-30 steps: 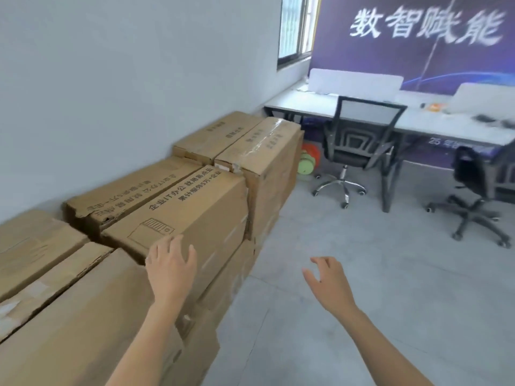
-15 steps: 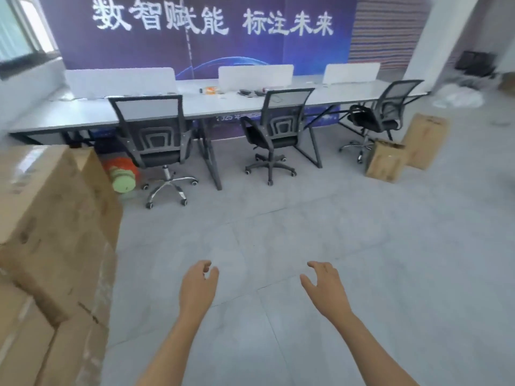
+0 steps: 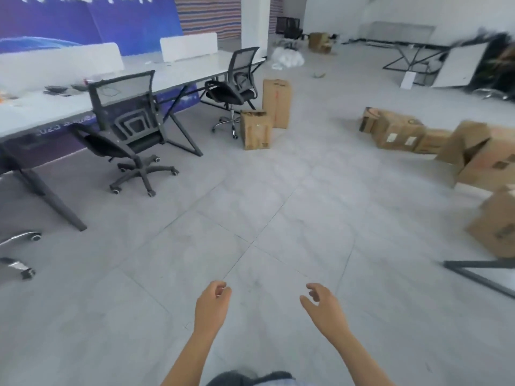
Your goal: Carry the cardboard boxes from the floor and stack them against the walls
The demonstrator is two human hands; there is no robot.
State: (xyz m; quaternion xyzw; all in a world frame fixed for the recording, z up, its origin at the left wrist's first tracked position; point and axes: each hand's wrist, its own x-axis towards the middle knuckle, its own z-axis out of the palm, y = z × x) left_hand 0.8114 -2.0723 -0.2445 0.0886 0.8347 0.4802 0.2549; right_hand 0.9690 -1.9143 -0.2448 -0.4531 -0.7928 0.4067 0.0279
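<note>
Cardboard boxes lie scattered on the grey tiled floor. A tall box (image 3: 277, 103) stands upright beside a smaller box (image 3: 255, 129) near an office chair. A row of boxes (image 3: 397, 132) runs along the right, ending in an open-flapped box (image 3: 485, 156) and another box (image 3: 494, 225) at the right edge. My left hand (image 3: 212, 306) and my right hand (image 3: 324, 309) hang in front of me over bare floor, fingers loosely curled, holding nothing. Both are far from every box.
A long white desk (image 3: 41, 110) with two black office chairs (image 3: 131, 135) fills the left. A dark metal table leg (image 3: 479, 271) juts in at the lower right. White plastic bags (image 3: 287, 58) and a far box (image 3: 319, 41) sit at the back.
My view has swung right, away from the stacked boxes at the wall and towards the open floor with loose boxes. Both hands stay empty and have drawn closer together.
</note>
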